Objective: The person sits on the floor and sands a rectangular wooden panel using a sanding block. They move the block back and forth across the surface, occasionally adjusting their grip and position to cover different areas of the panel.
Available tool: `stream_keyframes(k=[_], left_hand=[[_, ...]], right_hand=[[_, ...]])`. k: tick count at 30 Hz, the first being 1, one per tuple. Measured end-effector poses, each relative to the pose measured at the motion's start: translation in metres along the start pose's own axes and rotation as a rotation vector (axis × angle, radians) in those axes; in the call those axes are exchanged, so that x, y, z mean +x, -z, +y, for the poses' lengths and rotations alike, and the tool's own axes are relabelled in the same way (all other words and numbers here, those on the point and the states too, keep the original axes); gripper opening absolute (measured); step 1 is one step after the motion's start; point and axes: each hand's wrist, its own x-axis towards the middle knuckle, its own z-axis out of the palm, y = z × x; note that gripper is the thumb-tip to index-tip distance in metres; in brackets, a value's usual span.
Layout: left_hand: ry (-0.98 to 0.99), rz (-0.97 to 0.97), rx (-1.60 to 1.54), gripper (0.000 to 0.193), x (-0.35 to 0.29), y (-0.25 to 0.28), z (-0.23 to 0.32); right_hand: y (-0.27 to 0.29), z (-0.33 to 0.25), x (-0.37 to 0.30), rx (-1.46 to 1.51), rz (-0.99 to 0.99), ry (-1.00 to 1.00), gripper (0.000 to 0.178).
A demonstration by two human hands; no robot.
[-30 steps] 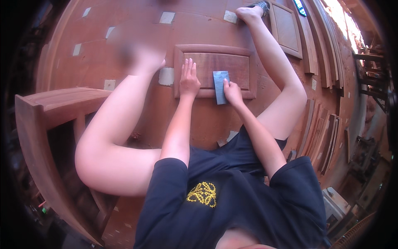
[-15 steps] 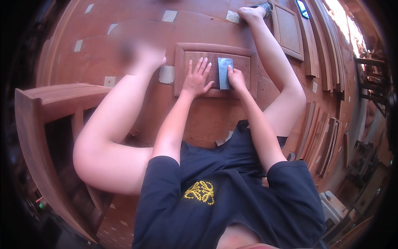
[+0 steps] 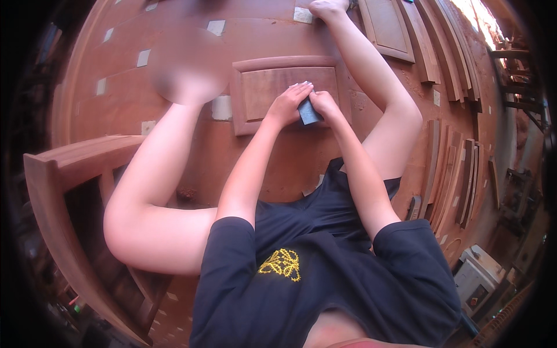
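Observation:
A reddish-brown framed wooden panel point(image 3: 261, 93) lies flat on the floor between my legs. Over its right half, both hands grip a thin, blue-grey rectangular scraper point(image 3: 310, 114), which is tilted. My left hand point(image 3: 287, 103) is closed on its left side, with the fingers reaching over its far end. On the right side, my right hand point(image 3: 326, 105) is closed around the edge. The fingers partly cover the scraper, and its far edge is hidden.
A slatted wooden piece point(image 3: 43, 185) stands at the left. Another framed panel point(image 3: 387, 29) and long boards point(image 3: 426, 49) lie at the far right. Narrow wood strips point(image 3: 447, 174) lie nearer on the right, beyond which is a grey-white box point(image 3: 478, 275). Pale squares dot the reddish floor.
My left hand has left the panel's surface and moved right to grip the scraper. The scraper, flat before in my right hand, is now tilted and held by both hands.

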Motion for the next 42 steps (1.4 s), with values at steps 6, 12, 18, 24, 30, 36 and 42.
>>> stream_keyframes(k=[6, 12, 18, 24, 30, 36, 42], left_hand=[[-0.018, -0.066, 0.203, 0.059, -0.01, -0.001, 0.0], [0.002, -0.04, 0.149, 0.055, 0.016, 0.01, -0.018], [0.073, 0.116, 0.044, 0.045, 0.003, -0.009, -0.004], [0.133, 0.188, -0.095, 0.04, -0.003, -0.013, -0.013], [0.135, 0.186, -0.019, 0.039, -0.002, -0.013, -0.003], [0.105, 0.178, 0.167, 0.039, 0.01, -0.011, -0.008], [0.192, 0.199, 0.1, 0.038, 0.021, -0.008, -0.013]], right_hand=[[-0.027, 0.004, -0.014, -0.337, 0.254, 0.103, 0.048], [-0.025, -0.003, 0.011, -0.147, 0.229, 0.159, 0.048], [-0.025, 0.006, 0.001, -0.175, 0.242, 0.135, 0.048], [-0.032, -0.015, -0.018, -0.363, 0.304, 0.075, 0.053], [-0.031, -0.013, -0.019, -0.361, 0.32, 0.071, 0.053], [-0.03, -0.025, -0.013, -0.42, 0.376, 0.102, 0.052], [-0.025, -0.033, -0.005, -0.41, 0.341, 0.086, 0.052]])
